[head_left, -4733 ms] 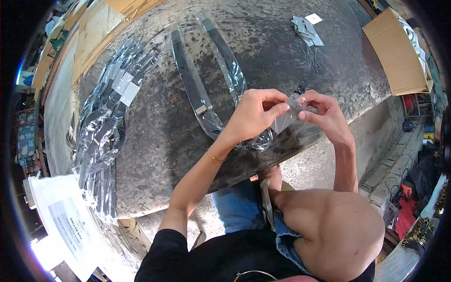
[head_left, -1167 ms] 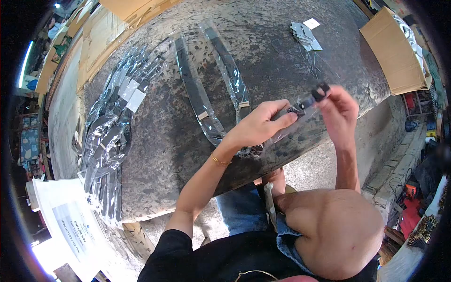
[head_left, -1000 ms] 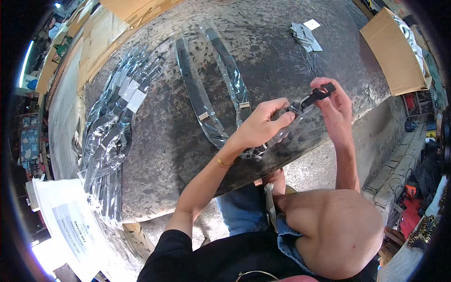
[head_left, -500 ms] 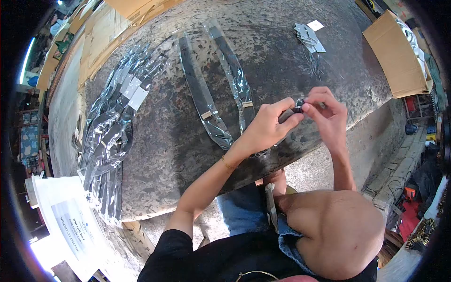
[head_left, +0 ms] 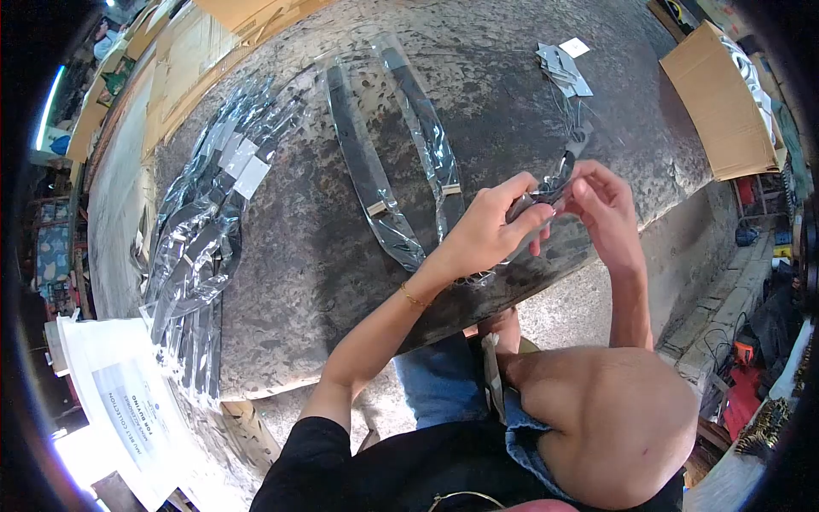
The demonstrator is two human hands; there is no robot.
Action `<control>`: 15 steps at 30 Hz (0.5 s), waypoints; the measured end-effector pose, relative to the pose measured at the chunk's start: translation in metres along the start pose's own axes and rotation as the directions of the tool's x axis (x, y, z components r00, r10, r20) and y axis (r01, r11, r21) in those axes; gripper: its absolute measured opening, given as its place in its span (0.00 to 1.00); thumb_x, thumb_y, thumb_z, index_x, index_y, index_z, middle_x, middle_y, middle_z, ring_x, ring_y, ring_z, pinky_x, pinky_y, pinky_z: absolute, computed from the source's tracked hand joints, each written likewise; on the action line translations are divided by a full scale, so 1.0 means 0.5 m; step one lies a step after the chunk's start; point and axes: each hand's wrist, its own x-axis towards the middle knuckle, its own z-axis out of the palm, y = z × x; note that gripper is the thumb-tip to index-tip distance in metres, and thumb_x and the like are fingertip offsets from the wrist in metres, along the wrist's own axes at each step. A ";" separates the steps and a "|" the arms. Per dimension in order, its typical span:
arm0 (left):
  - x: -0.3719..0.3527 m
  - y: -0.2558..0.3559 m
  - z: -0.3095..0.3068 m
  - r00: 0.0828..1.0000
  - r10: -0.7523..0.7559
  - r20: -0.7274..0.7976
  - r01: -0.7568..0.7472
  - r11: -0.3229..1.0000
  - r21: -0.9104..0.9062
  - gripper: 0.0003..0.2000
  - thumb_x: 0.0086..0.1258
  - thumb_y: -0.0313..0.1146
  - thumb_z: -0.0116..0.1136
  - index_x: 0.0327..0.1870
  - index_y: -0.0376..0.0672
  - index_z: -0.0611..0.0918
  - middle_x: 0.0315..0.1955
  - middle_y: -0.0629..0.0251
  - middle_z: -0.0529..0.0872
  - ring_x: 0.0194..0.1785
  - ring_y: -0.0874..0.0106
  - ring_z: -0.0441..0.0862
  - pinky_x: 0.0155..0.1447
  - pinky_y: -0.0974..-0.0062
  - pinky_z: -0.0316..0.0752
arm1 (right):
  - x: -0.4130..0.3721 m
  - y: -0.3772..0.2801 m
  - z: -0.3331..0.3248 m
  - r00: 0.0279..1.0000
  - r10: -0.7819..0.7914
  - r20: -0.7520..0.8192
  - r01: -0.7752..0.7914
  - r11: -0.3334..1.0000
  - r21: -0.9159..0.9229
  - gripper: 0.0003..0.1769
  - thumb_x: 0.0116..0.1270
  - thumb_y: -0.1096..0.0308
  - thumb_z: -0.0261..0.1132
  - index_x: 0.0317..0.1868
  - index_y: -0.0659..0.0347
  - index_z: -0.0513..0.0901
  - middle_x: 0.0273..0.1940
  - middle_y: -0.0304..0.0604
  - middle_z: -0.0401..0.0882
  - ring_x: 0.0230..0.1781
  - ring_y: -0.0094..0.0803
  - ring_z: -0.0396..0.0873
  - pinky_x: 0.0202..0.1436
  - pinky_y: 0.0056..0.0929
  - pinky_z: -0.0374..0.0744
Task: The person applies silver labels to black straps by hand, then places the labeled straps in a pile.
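My left hand [head_left: 499,224] is closed around a dark strap in clear plastic wrap [head_left: 559,177] near the table's front edge. Close beside it, the thumb and fingers of my right hand [head_left: 601,200] are pressed together at the wrapped strap; part of the plastic sticks up beyond them. Two plastic-wrapped dark belts [head_left: 357,154] lie lengthwise left of my hands, each with a light band around it. A stack of grey tags with thin strings [head_left: 561,70] lies beyond my right hand, with a white square tag [head_left: 573,48] beside it.
Many wrapped belts [head_left: 200,247] are heaped on the left of the dark, worn table [head_left: 281,316], with pale tags [head_left: 250,177] on top. An open cardboard box [head_left: 717,102] stands at the right. A printed white bag [head_left: 128,418] is at the lower left.
A length of the plastic-wrapped strap now extends up beyond my fingers, where before only a small dark bit showed between them. My right hand has shifted slightly and turned.
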 end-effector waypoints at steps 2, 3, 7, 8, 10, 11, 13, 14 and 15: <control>0.000 0.003 -0.001 1.000 0.012 0.013 -0.012 0.999 -0.047 0.09 0.73 0.34 0.54 0.44 0.36 0.73 0.26 0.66 0.81 0.25 0.78 0.79 0.30 0.79 0.72 | 0.006 0.003 0.009 0.998 -0.027 -0.048 0.030 0.998 0.056 0.09 0.69 0.69 0.61 0.45 0.65 0.77 0.35 0.36 0.77 0.36 0.23 0.77 0.42 0.24 0.77; -0.002 0.008 -0.002 1.000 -0.003 0.006 0.003 0.999 -0.045 0.10 0.73 0.34 0.54 0.44 0.36 0.73 0.27 0.66 0.81 0.25 0.78 0.79 0.30 0.79 0.72 | 0.007 -0.001 0.021 0.994 -0.088 -0.063 0.092 0.993 0.073 0.08 0.68 0.71 0.62 0.45 0.65 0.76 0.35 0.36 0.77 0.35 0.22 0.77 0.41 0.24 0.77; -0.004 0.024 -0.008 0.998 -0.042 -0.035 0.040 0.998 -0.053 0.10 0.72 0.34 0.56 0.45 0.36 0.74 0.28 0.65 0.81 0.26 0.78 0.79 0.31 0.81 0.72 | 0.001 -0.021 0.028 0.977 -0.211 -0.027 0.210 0.977 -0.033 0.06 0.68 0.75 0.61 0.44 0.66 0.76 0.35 0.37 0.77 0.35 0.21 0.76 0.41 0.23 0.77; -0.004 0.025 -0.008 0.999 -0.042 -0.035 0.040 0.998 -0.054 0.10 0.72 0.34 0.56 0.45 0.36 0.74 0.28 0.65 0.81 0.26 0.78 0.79 0.31 0.81 0.72 | 0.001 -0.024 0.024 0.977 -0.211 -0.026 0.210 0.977 -0.034 0.06 0.68 0.75 0.61 0.44 0.66 0.76 0.35 0.37 0.77 0.35 0.21 0.76 0.41 0.23 0.77; -0.004 0.025 -0.008 0.999 -0.044 -0.010 0.044 0.998 -0.033 0.11 0.72 0.34 0.57 0.45 0.36 0.74 0.28 0.65 0.81 0.25 0.79 0.79 0.31 0.82 0.71 | 0.002 -0.032 0.012 0.977 -0.213 -0.001 0.210 0.961 -0.178 0.03 0.68 0.76 0.60 0.41 0.66 0.76 0.34 0.36 0.77 0.34 0.20 0.76 0.40 0.22 0.77; -0.005 0.024 -0.006 0.999 -0.042 -0.010 0.042 0.999 -0.032 0.11 0.72 0.34 0.57 0.45 0.36 0.74 0.28 0.65 0.81 0.25 0.79 0.79 0.31 0.82 0.71 | 0.001 -0.036 0.007 0.977 -0.215 0.000 0.212 0.961 -0.179 0.03 0.68 0.76 0.60 0.41 0.66 0.76 0.34 0.36 0.77 0.34 0.20 0.76 0.40 0.22 0.77; -0.006 0.019 -0.001 0.998 -0.063 0.009 0.063 0.998 -0.030 0.12 0.71 0.36 0.57 0.46 0.36 0.74 0.30 0.65 0.81 0.27 0.78 0.79 0.34 0.80 0.72 | 0.002 -0.049 -0.001 0.987 -0.146 0.071 0.162 0.933 -0.321 0.02 0.69 0.76 0.59 0.40 0.65 0.76 0.34 0.35 0.77 0.34 0.20 0.76 0.40 0.21 0.76; -0.005 0.015 0.000 0.998 -0.057 0.008 0.057 0.998 -0.024 0.12 0.71 0.36 0.57 0.46 0.36 0.74 0.30 0.65 0.81 0.27 0.78 0.79 0.34 0.80 0.72 | 0.003 -0.058 -0.003 0.985 -0.154 0.074 0.170 0.932 -0.321 0.02 0.69 0.76 0.59 0.40 0.65 0.76 0.34 0.35 0.77 0.34 0.20 0.76 0.40 0.21 0.76; -0.004 0.010 -0.001 0.999 -0.033 0.034 0.037 0.992 -0.117 0.14 0.71 0.37 0.59 0.47 0.36 0.74 0.31 0.65 0.82 0.30 0.78 0.80 0.36 0.80 0.73 | 0.005 -0.069 -0.004 0.983 -0.182 0.026 0.180 0.922 -0.343 0.02 0.69 0.77 0.59 0.40 0.65 0.76 0.33 0.35 0.77 0.34 0.20 0.76 0.39 0.21 0.76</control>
